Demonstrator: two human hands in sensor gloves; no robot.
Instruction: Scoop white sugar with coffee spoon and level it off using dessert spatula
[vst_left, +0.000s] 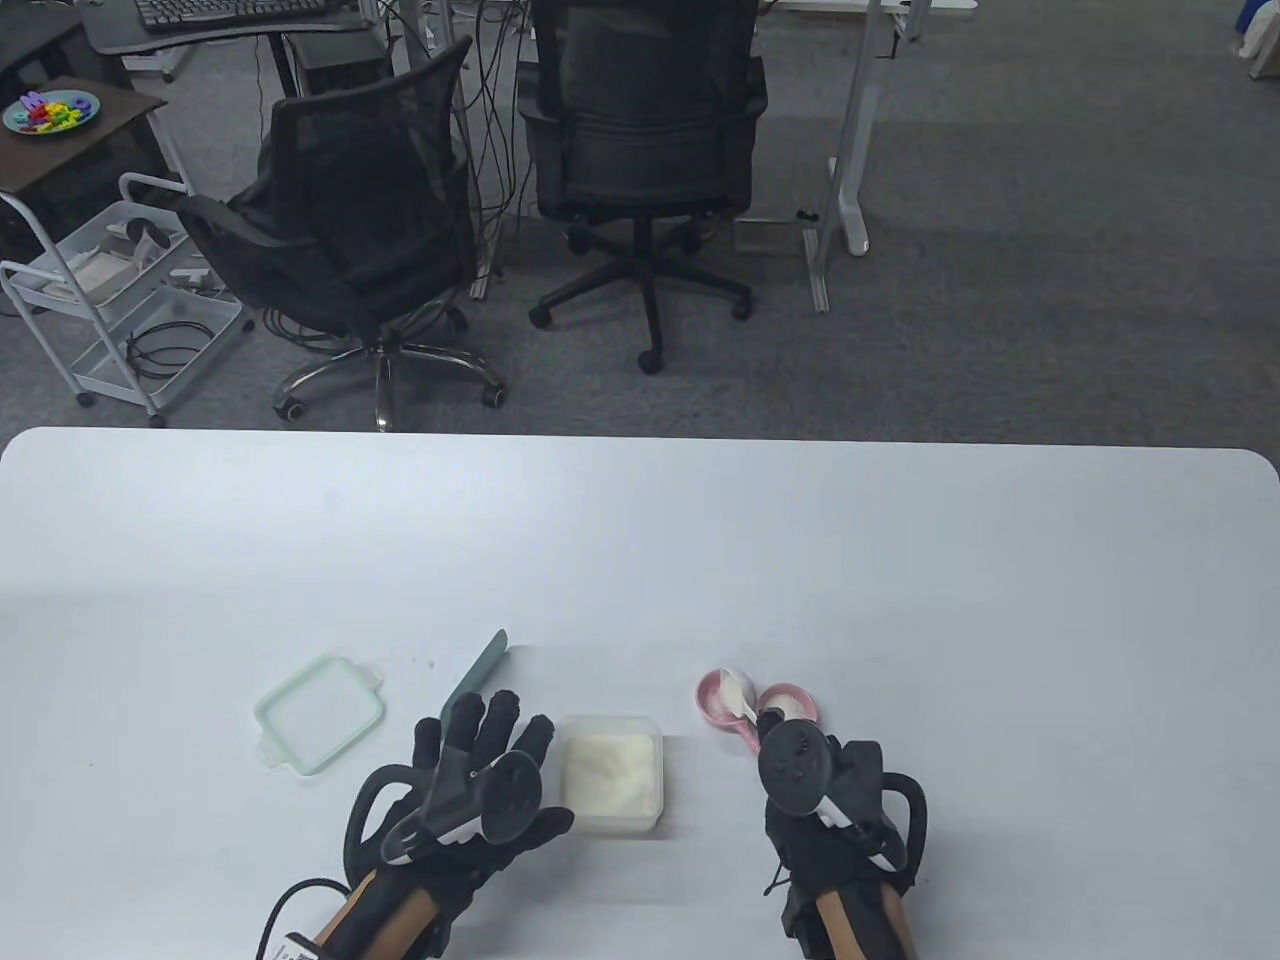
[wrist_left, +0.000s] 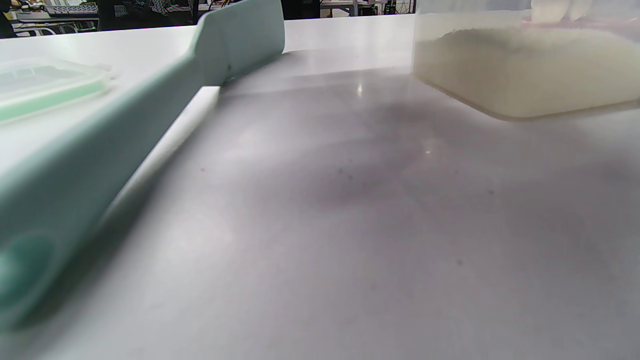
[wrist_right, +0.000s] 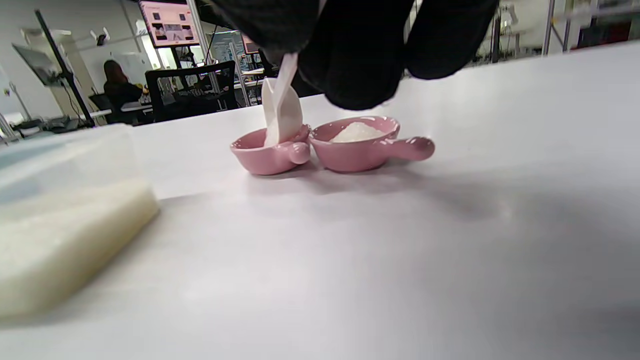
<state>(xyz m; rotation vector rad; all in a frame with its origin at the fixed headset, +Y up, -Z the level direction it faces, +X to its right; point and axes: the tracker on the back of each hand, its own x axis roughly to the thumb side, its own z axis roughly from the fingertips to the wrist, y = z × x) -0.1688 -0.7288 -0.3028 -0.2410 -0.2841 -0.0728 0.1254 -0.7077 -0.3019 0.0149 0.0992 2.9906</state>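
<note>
Sugar (vst_left: 608, 768) fills a clear square tub (vst_left: 655, 775) near the bench's (vst_left: 900, 560) front edge, between the two hands. In the right wrist view the tub sits blurred at the left, its pale contents showing through the wall.

To the tub's right stand two small pink dishes, side by side and touching. The left dish (wrist_right: 260, 157) has the white spoon (wrist_right: 282, 112) standing in it, bowl down and handle rising steeply toward the glove. The right dish (wrist_right: 357, 150) holds a small mound of white sugar, and its stubby handle points away to the right.

The right hand (vst_left: 825, 800) pinches the spoon's handle between its black-gloved fingertips (wrist_right: 357, 75), just above the dishes; the other fingers curl down beside it.

The left hand (vst_left: 470, 790) lies with its fingers spread and fairly straight, just left of the tub, over the near end of the mint-green spatula (vst_left: 478, 672). Whether the fingers touch the spatula cannot be told. The spatula lies flat on the bench, its blade pointing away from the person; in the left wrist view it runs up the left side, with the tub at the upper right.

A mint-rimmed lid (vst_left: 320, 712) lies flat further left, apart from the spatula.
</note>
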